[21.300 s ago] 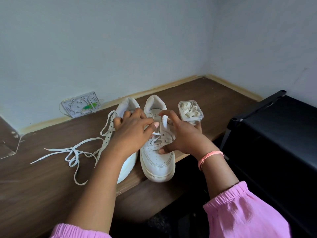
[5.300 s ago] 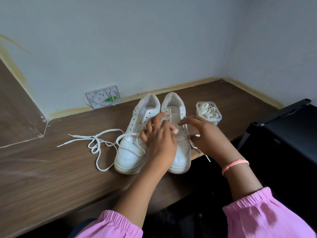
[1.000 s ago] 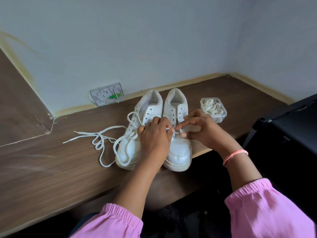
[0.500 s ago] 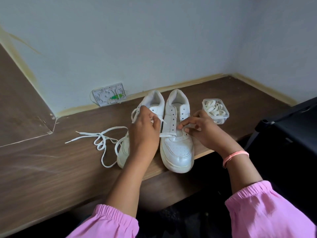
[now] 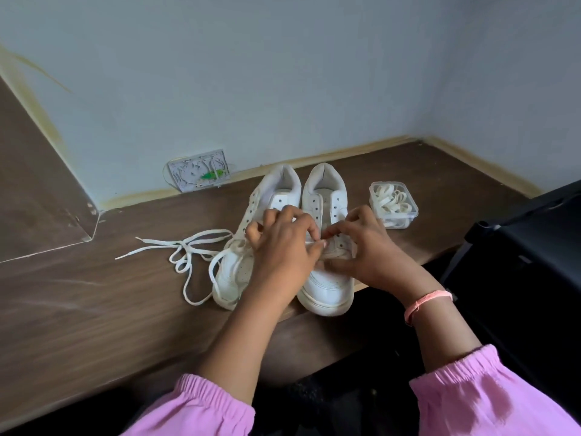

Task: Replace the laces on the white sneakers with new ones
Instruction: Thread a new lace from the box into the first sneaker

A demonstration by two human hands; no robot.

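Two white sneakers stand side by side, toes toward me, on the brown desk (image 5: 94, 309). Over the right sneaker (image 5: 327, 287) my left hand (image 5: 283, 250) pinches a white lace at the lower eyelets. My right hand (image 5: 364, 247) has its fingers curled on the same lace from the other side, fingertips meeting my left. The upper eyelets of the right sneaker are bare. The left sneaker (image 5: 273, 196) is partly hidden by my left hand. A loose white lace (image 5: 188, 253) lies tangled on the desk to its left.
A small clear plastic box (image 5: 393, 204) with several coiled laces stands right of the sneakers. A white socket plate (image 5: 198, 171) leans at the wall behind. A black chair (image 5: 528, 256) sits at the right. The desk's front edge runs just under the sneaker toes.
My left hand has moved from the left sneaker across to the right one and now meets my right hand on the lace at its lower eyelets.
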